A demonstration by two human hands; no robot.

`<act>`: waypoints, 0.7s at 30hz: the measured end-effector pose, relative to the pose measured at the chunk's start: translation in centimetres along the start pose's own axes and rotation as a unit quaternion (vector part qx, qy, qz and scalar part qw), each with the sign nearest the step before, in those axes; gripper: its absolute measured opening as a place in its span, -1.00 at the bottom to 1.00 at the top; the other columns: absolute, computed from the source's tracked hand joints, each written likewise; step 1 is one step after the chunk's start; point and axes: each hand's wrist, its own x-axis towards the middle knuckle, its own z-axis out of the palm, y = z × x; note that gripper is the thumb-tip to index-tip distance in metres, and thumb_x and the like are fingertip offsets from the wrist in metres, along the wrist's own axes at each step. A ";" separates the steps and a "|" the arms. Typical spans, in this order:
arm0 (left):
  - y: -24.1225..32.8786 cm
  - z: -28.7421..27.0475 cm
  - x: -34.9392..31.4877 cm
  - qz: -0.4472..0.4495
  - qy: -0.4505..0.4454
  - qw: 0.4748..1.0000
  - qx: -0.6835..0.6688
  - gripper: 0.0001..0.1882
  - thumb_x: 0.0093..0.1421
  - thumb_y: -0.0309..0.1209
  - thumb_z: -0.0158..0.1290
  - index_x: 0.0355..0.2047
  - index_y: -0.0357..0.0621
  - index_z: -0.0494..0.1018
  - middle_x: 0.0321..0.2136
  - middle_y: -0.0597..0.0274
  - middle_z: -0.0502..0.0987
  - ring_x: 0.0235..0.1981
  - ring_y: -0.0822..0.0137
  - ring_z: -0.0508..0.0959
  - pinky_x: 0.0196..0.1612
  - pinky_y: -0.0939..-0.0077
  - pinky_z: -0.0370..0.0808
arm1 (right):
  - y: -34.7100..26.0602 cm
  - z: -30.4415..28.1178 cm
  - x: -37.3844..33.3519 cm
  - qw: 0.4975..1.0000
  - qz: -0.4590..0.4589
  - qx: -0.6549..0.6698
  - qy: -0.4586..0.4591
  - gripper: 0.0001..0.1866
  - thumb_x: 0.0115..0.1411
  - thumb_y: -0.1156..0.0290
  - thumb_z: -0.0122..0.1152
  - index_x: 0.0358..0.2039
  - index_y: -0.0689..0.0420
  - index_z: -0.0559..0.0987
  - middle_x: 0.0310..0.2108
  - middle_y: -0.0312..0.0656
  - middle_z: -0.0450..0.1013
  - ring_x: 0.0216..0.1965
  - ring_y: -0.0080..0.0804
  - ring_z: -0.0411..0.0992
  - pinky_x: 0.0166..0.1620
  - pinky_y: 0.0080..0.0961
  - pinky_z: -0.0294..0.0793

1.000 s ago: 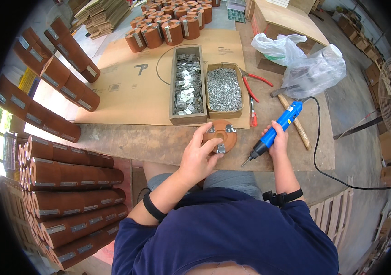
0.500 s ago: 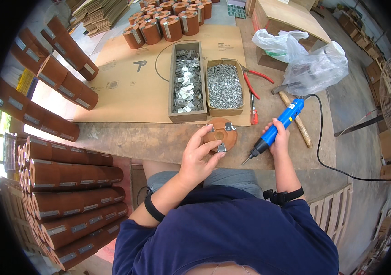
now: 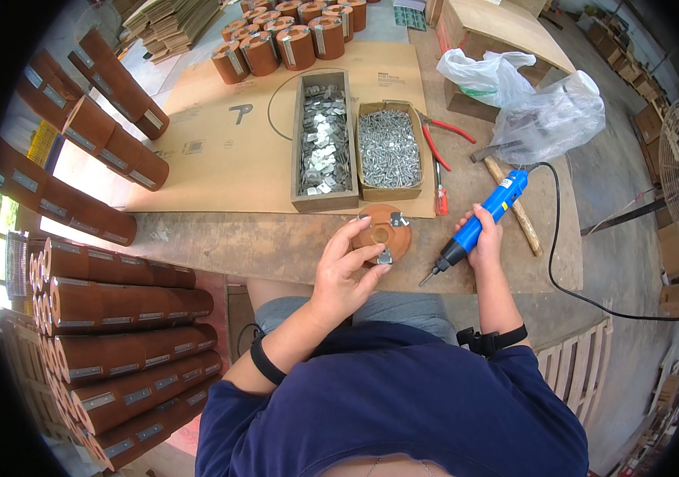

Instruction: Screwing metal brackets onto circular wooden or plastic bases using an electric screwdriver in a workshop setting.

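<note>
My left hand [image 3: 346, 270] has its fingers bent over the top of a round brown cylinder [image 3: 397, 238] at the table's front edge, thumb and fingertips gripping its near left side. The cylinder has a hole in its centre and small metal clips on its rim; my fingers partly cover one. In my right hand [image 3: 486, 238] is a blue electric screwdriver [image 3: 479, 221], its bit pointing down and left, apart from the cylinder. Behind the cylinder stand a wooden tray [image 3: 300, 163] of metal clips and a cardboard box [image 3: 392, 193] full of screws.
Red-handled pliers [image 3: 432, 149], a red-handled screwdriver [image 3: 441, 203] and a hammer [image 3: 524, 219] lie right of the boxes. Plastic bags [image 3: 546, 115] sit beyond. A black cable [image 3: 556, 254] runs off right. Brown cylinders are stacked at left [image 3: 129, 304] and stand at the back [image 3: 260, 54].
</note>
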 end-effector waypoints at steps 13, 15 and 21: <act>1.1 -0.8 1.0 0.004 0.009 1.000 -0.005 -0.67 -0.19 -0.52 0.20 -0.33 -0.23 0.46 -0.03 -0.06 0.26 -0.05 0.04 0.35 -0.04 0.35 0.32 | 0.0 0.0 0.1 1.000 -0.001 0.004 -0.002 -0.71 -0.03 0.37 0.15 -0.35 0.15 0.28 -0.55 -0.20 0.32 -0.57 -0.41 0.36 -0.51 -0.44 0.44; 1.2 -1.3 2.6 0.025 0.024 0.999 0.019 -0.70 -0.15 -0.52 0.16 -0.34 -0.25 0.45 -0.07 -0.04 0.30 -0.08 0.06 0.37 -0.07 0.36 0.34 | 0.0 0.0 0.1 1.000 -0.002 0.002 -0.001 -0.72 -0.03 0.37 0.15 -0.35 0.15 0.28 -0.56 -0.20 0.32 -0.57 -0.41 0.36 -0.51 -0.44 0.44; -0.9 -1.7 9.4 -0.005 -0.049 0.999 0.002 -0.77 -0.04 -0.49 0.06 -0.31 -0.26 0.44 -0.39 0.06 0.48 -0.26 0.20 0.48 -0.20 0.46 0.39 | 0.0 0.0 0.2 1.000 -0.001 0.002 0.000 -0.71 -0.04 0.37 0.16 -0.36 0.16 0.28 -0.56 -0.20 0.32 -0.58 -0.41 0.37 -0.52 -0.45 0.45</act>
